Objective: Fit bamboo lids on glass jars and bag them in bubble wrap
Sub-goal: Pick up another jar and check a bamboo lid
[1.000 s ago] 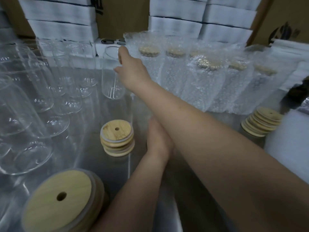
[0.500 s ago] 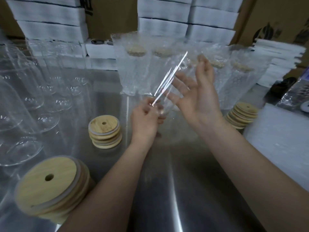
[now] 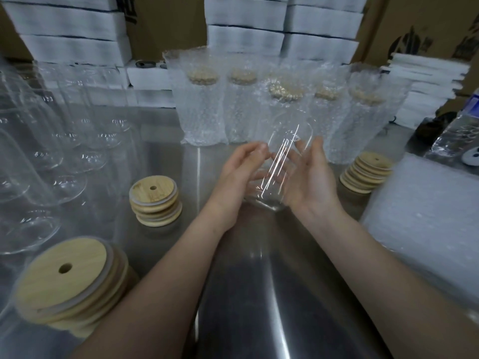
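A clear glass jar [image 3: 281, 167] without a lid is held tilted above the steel table [image 3: 259, 294], between both my hands. My left hand [image 3: 237, 177] curls its fingers round the jar's left side. My right hand [image 3: 309, 182] lies palm-up under the jar's right side with fairly straight fingers, thumb up. Stacks of bamboo lids, each with a hole, sit at the centre left [image 3: 154, 200], near left [image 3: 67, 283] and right [image 3: 366, 172]. Several lidded jars in bubble wrap [image 3: 199, 104] stand in a row behind.
Several empty glass jars [image 3: 64, 154] crowd the table's left side. A pile of bubble-wrap bags [image 3: 427, 218] lies at the right, with a plastic bottle [image 3: 461, 130] beyond it. White foam boxes [image 3: 243, 40] and cardboard cartons are stacked along the back.
My right hand reached to the far left, picked a jar from the back, and brought it to the centre. My left hand rose to meet it, and both hands now hold the jar lower.
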The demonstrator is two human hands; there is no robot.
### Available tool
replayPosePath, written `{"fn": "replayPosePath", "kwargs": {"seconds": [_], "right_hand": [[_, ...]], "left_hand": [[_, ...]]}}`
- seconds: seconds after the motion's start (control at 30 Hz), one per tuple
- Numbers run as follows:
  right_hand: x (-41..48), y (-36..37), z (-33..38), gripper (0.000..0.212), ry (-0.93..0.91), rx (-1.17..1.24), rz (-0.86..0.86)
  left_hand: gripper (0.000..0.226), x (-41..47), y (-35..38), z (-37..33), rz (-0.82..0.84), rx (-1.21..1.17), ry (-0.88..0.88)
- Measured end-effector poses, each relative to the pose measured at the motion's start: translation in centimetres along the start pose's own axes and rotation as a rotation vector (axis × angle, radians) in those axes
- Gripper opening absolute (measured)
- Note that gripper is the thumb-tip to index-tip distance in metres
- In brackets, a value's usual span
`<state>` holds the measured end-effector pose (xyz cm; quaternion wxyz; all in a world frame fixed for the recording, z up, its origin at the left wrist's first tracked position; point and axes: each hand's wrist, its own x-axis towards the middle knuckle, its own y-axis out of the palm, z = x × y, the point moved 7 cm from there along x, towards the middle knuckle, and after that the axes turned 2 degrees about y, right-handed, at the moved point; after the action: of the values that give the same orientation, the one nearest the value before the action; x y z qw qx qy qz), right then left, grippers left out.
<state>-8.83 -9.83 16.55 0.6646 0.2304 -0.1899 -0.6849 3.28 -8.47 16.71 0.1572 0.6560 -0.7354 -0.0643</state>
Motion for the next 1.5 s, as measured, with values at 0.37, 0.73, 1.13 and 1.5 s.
{"fn": "replayPosePath", "kwargs": {"seconds": [0.37,0.73,1.13,1.5], "right_hand": [[-0.3,1.2,0.3,0.051,-0.125,-0.152,0.099],[0.0,1.0,-0.3,0.072,-0.295,-0.411,0.072],[-1.7,2.6,0.0,0.043,-0.429,-0.549,0.031],[0.6,1.2,-1.1,0.049,-0.085,-0.345,0.157]], "left_hand": [[0.06,-0.2,0.5,0.3,0.089,0.005,-0.02],[0.044,-0.7,0.3,-0.5,-0.096,0.13,0.114],[0.084,-1.9,0.5,-2.2,-0.248,0.216,0.23],[0.055,-0.9,0.6,-1.0,-0.053,0.025,0.097]]}}
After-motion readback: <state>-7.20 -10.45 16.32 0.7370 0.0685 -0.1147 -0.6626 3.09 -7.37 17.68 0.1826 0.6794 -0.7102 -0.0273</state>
